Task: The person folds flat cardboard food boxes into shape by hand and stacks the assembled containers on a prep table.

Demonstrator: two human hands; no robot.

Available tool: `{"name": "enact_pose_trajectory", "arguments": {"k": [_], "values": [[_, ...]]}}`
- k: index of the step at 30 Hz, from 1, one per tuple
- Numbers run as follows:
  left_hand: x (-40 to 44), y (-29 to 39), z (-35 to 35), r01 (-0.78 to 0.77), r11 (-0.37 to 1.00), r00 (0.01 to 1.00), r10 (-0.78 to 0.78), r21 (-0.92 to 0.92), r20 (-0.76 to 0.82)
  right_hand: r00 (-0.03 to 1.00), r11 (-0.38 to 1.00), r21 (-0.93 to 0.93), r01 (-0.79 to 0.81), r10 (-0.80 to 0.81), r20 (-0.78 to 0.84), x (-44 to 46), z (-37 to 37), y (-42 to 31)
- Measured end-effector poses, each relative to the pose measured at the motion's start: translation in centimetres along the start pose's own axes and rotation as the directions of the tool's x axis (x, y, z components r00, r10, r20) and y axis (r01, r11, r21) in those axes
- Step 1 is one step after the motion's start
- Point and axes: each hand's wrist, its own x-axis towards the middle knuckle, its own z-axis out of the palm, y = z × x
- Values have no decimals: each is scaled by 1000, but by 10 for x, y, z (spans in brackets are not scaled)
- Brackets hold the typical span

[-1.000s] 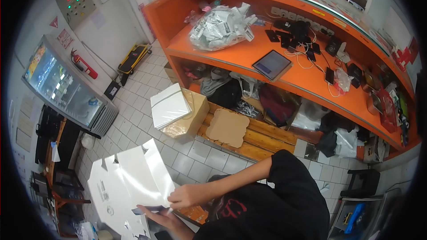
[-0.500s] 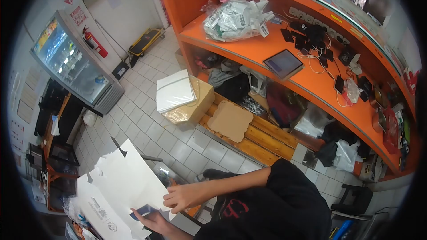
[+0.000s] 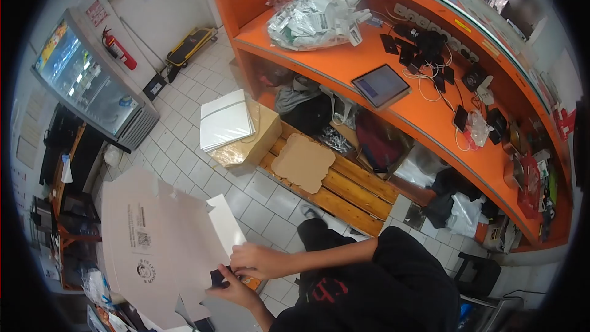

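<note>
A large flat paperboard box blank [image 3: 166, 227], off-white with dark print and a round logo, stands tilted in front of me. One white flap [image 3: 226, 224] is folded up along its near side. My right hand [image 3: 263, 262] is closed on the near edge at the flap's base. Just below it, my left hand [image 3: 236, 289] grips the same edge, its thumb raised beside a dark blue patch [image 3: 219, 276] whose nature I cannot make out. The fingers behind the board are hidden.
A box with stacked white sheets [image 3: 227, 122] stands beside a wooden slatted bench [image 3: 350, 193] bearing a brown cardboard piece [image 3: 303, 163]. An orange counter [image 3: 335, 64] holds a tablet [image 3: 381, 86], cables and a bag of packets [image 3: 316, 21]. A glass-door fridge [image 3: 92, 83] stands at left.
The blank has turned from lying fairly flat to standing more upright, showing its printed face. Its near flap now folds up. Both hands stay at the near edge, closer together.
</note>
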Motion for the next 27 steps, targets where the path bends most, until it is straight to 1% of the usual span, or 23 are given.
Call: {"name": "enact_pose_trajectory", "arguments": {"k": [2,3,4,5,6,7,8,9,10,11,12,13,14,16,18,20,22,24,25,27], "values": [[1,6,17,1,988,994,16,-152,105,1000,1000,-1,-11,11,-9,-5,-19,-2],[1,11,25,112,990,981,-96,-86,169,1000,1000,-31,6,-7,-17,-9,-31,6],[1,7,37,107,991,979,-92,-77,180,998,1000,-25,3,-5,-61,-12,-53,9],[1,-4,51,183,963,955,-127,-196,267,994,1000,-18,0,-2,-107,-16,-79,14],[3,-17,64,268,915,921,-151,-302,358,961,992,-100,-72,42,-275,-26,-105,32],[5,-29,74,347,899,883,-217,-268,417,897,984,-95,-150,95,-431,-38,-148,46],[1,-29,86,416,877,852,-283,-240,440,767,945,-123,-302,165,-620,-59,-193,69],[0,-34,95,471,859,811,-333,-200,482,639,857,-150,-494,240,-731,-73,-244,59],[0,-43,104,524,837,765,-381,-158,519,463,714,-233,-660,142,-875,-109,-283,97],[1,-54,113,520,842,761,-381,-143,524,405,450,-344,-824,43,-913,-139,-323,119],[3,-68,122,579,812,694,-441,-77,569,392,309,-363,-879,34,-919,-167,-357,136],[3,-80,130,631,776,621,-501,-6,603,362,259,-347,-902,15,-932,-184,-384,145],[2,-89,136,626,780,618,-508,15,600,331,209,-324,-923,-4,-944,-197,-401,152],[1,-108,151,687,711,526,-630,152,571,310,186,-299,-936,32,-950,-214,-422,160],[-1,-122,162,682,703,519,-660,202,543,290,164,-276,-947,66,-955,-224,-432,165],[-5,-126,168,697,675,492,-695,241,523,343,63,-338,-939,98,-934,-228,-432,168],[-9,-123,175,695,669,484,-706,263,517,345,46,-342,-939,122,-931,-226,-434,163],[-12,-119,183,692,634,498,-765,344,408,377,-35,-386,-922,155,-913,-227,-438,160],[-11,-124,184,686,637,502,-764,351,406,368,-31,-378,-925,158,-916,-227,-442,157],[-8,-137,180,609,693,511,-715,386,477,255,128,-233,-964,191,-948,-229,-450,151]]}}
